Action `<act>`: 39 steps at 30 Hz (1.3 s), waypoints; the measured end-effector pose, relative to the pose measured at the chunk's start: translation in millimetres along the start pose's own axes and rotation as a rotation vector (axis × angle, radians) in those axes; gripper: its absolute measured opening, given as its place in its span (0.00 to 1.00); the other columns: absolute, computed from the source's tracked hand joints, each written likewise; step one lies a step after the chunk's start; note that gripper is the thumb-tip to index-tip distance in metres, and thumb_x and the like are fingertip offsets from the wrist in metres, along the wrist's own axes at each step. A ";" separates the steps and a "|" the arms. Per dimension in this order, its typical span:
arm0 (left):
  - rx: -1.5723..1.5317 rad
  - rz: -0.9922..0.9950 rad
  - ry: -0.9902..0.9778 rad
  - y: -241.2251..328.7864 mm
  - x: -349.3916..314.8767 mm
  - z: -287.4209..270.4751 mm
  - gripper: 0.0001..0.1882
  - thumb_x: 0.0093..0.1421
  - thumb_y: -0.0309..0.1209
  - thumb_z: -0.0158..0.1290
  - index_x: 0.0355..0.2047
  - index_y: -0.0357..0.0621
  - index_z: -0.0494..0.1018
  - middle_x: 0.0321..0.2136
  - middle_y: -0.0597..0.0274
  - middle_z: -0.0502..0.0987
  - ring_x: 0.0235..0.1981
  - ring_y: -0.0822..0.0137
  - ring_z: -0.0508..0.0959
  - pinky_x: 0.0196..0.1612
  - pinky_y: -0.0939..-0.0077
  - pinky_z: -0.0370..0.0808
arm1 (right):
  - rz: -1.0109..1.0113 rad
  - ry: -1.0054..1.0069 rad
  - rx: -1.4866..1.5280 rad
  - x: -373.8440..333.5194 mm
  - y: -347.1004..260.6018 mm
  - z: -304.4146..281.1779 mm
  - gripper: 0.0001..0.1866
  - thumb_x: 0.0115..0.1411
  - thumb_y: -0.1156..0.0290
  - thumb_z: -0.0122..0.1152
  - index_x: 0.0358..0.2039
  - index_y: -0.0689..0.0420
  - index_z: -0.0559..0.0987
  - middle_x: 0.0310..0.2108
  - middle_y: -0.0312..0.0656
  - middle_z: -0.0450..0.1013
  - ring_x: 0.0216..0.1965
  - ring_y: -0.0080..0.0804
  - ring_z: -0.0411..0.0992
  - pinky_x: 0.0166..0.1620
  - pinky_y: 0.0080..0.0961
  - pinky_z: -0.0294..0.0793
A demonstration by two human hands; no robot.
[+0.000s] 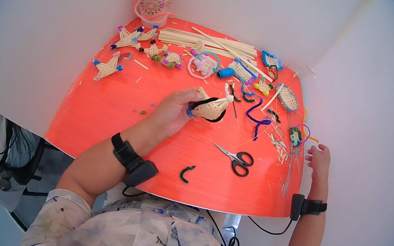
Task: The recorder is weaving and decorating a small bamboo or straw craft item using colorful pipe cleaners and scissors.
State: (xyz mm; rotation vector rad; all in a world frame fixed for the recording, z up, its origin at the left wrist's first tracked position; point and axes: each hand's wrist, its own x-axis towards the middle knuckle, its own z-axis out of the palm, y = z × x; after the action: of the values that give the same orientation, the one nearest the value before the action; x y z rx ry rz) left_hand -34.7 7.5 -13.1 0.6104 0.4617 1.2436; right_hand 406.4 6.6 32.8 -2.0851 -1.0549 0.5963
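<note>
My left hand is closed on a small woven cone-shaped piece of pale strips, held above the middle of the table. Black fuzzy trim runs around its wide rim, with a bit of blue by my fingers and a white tuft at its narrow tip. Off the table's right edge, my right hand has its fingers loosely curled and apart, with nothing visible in them. Nearest to it are a small woven piece with dark green trim and an orange pipe cleaner.
Black-handled scissors and a short green pipe cleaner lie near the front of the red table. Pale flat strips, woven stars and a blue thread spool lie farther back. A basket holds pipe cleaners.
</note>
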 end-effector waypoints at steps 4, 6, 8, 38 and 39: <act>0.050 0.002 -0.068 1.2 -0.6 -1.9 0.06 0.60 0.28 0.49 0.32 0.39 0.73 0.28 0.65 0.76 0.30 0.75 0.75 0.35 0.80 0.70 | -0.089 -0.065 0.219 22.2 10.6 15.0 0.27 0.60 0.73 0.54 0.60 0.64 0.62 0.32 0.41 0.74 0.24 0.22 0.72 0.20 0.16 0.67; 0.079 -0.001 -0.072 4.2 -2.7 0.1 0.06 0.60 0.28 0.49 0.32 0.39 0.73 0.29 0.64 0.77 0.30 0.75 0.75 0.36 0.80 0.70 | -0.149 -0.068 0.221 36.1 15.5 21.5 0.24 0.61 0.73 0.55 0.57 0.63 0.66 0.32 0.39 0.74 0.24 0.21 0.72 0.21 0.16 0.68; 0.139 -0.015 -0.067 6.2 -4.2 3.0 0.06 0.59 0.30 0.52 0.33 0.40 0.72 0.29 0.65 0.76 0.33 0.74 0.75 0.39 0.79 0.70 | -0.209 -0.071 0.226 48.0 20.0 23.2 0.20 0.61 0.73 0.55 0.54 0.62 0.70 0.32 0.38 0.75 0.24 0.20 0.72 0.21 0.15 0.68; 0.473 -0.075 -0.091 -0.7 -14.2 18.0 0.04 0.57 0.24 0.54 0.32 0.40 0.77 0.29 0.67 0.78 0.32 0.77 0.75 0.41 0.79 0.70 | -0.982 -0.413 0.192 -154.1 -142.4 146.5 0.03 0.58 0.80 0.57 0.34 0.62 0.73 0.26 0.44 0.70 0.28 0.35 0.71 0.31 0.29 0.69; 0.472 -0.075 -0.088 -1.4 -14.7 18.9 0.04 0.57 0.24 0.54 0.32 0.40 0.77 0.29 0.67 0.78 0.32 0.77 0.75 0.41 0.79 0.70 | -0.982 -0.417 0.192 -154.2 -140.8 149.3 0.03 0.58 0.80 0.57 0.34 0.62 0.73 0.26 0.44 0.70 0.28 0.35 0.71 0.31 0.29 0.69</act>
State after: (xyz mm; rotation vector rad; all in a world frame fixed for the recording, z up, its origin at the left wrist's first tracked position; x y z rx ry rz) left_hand -25.7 -10.3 0.2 1.0330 0.7055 1.0349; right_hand 151.3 -4.8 57.8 -1.0656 -1.9606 0.5760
